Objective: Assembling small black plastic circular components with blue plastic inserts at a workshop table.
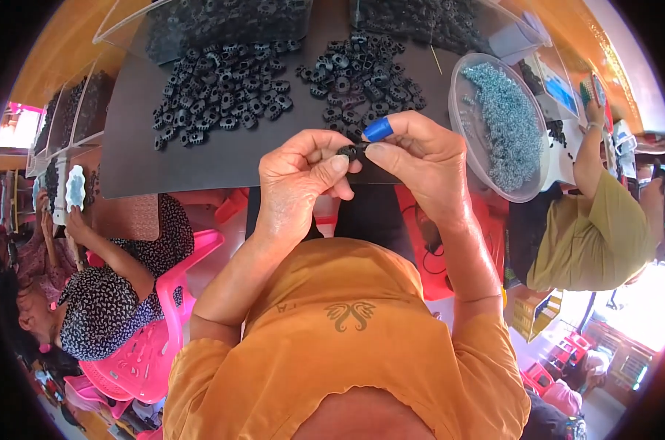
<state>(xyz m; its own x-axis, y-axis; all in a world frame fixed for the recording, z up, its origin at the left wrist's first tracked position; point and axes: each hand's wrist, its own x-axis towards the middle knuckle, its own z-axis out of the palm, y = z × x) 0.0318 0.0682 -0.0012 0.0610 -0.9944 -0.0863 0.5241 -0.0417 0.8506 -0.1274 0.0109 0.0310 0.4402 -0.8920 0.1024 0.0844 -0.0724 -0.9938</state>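
Observation:
In front of my chest, at the table's near edge, my left hand (294,176) pinches a small black toothed plastic piece (348,152) between thumb and fingers. My right hand (434,165) meets it from the other side, thumb and forefinger closed on a dark part at the same spot. Whether that is a second piece I cannot tell, as the fingertips cover it. A blue wrap (378,130) sits round the right forefinger. Beyond the hands lie two heaps of similar black pieces, a wide left heap (222,92) and a smaller right heap (362,77).
Right of my hands stands a clear oval tub (461,125) of tiny bluish-silver pieces, perhaps springs. Clear bins (230,29) of black pieces line the table's far side. People work at the left (120,293) and right (593,227); a pink chair (173,308) is at the left.

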